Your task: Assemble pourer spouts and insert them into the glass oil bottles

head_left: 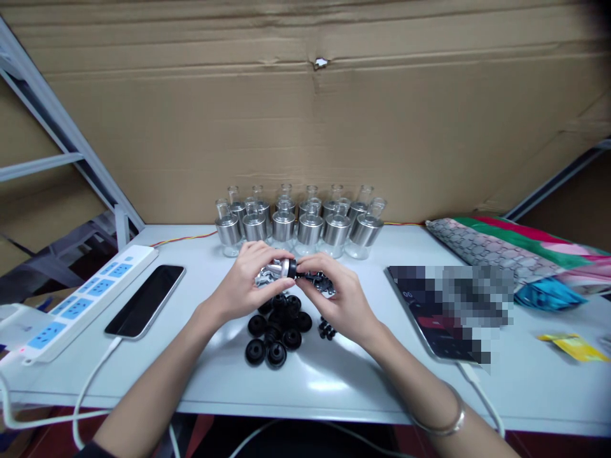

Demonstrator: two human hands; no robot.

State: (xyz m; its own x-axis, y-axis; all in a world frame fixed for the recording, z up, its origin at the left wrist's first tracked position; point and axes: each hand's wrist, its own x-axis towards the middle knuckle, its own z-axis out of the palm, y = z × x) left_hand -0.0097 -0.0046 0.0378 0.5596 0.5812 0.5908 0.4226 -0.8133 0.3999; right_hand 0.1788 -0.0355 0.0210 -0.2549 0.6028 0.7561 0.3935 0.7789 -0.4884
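Silvery cylinder (285, 268) gripped by left fingers (277, 286), right fingers (317, 261) pinching black end (293, 268); round discs (273, 331) heaped nearby.

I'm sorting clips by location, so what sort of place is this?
Probably a small makeshift workstation: two rows of matching bottles and a heap of round black parts sit on a table, with cardboard behind.
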